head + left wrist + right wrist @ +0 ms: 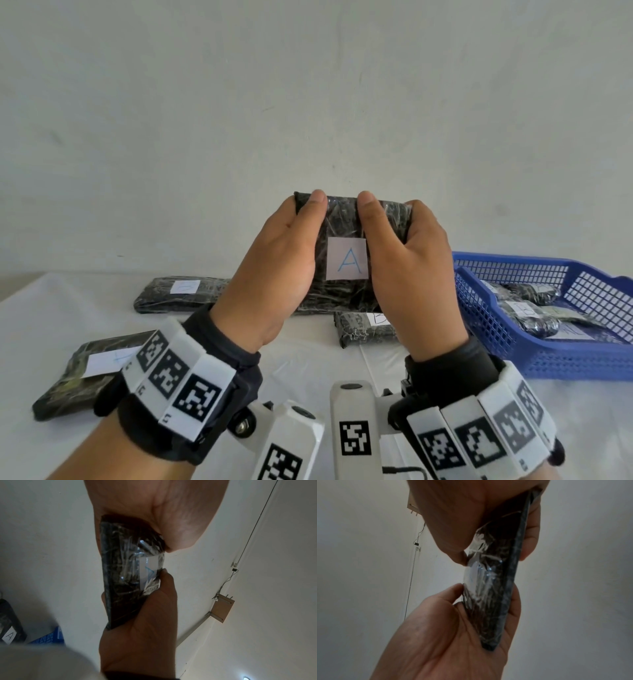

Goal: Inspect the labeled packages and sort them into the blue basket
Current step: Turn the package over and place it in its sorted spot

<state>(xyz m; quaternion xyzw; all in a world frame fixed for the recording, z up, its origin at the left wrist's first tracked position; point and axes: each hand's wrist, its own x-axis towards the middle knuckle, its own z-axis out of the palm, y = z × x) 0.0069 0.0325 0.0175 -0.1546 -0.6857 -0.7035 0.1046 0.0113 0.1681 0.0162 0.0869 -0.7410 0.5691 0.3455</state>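
Note:
I hold a dark, plastic-wrapped package (342,219) upright in front of the wall, its white label with a blue "A" (347,258) facing me. My left hand (274,260) grips its left side, thumb on the front near the top edge. My right hand (407,263) grips the right side the same way. In the left wrist view the package (123,574) shows edge-on between the left hand (137,635) and the right hand (163,513). The right wrist view has the package (496,588) pinched by the right hand (445,635). The blue basket (548,363) stands at the right.
Several wrapped packages (527,308) lie in the basket. On the white table lie a long package (178,294) at the back, another labeled package (85,370) at the front left, and a small one marked "B" (363,327) below my hands.

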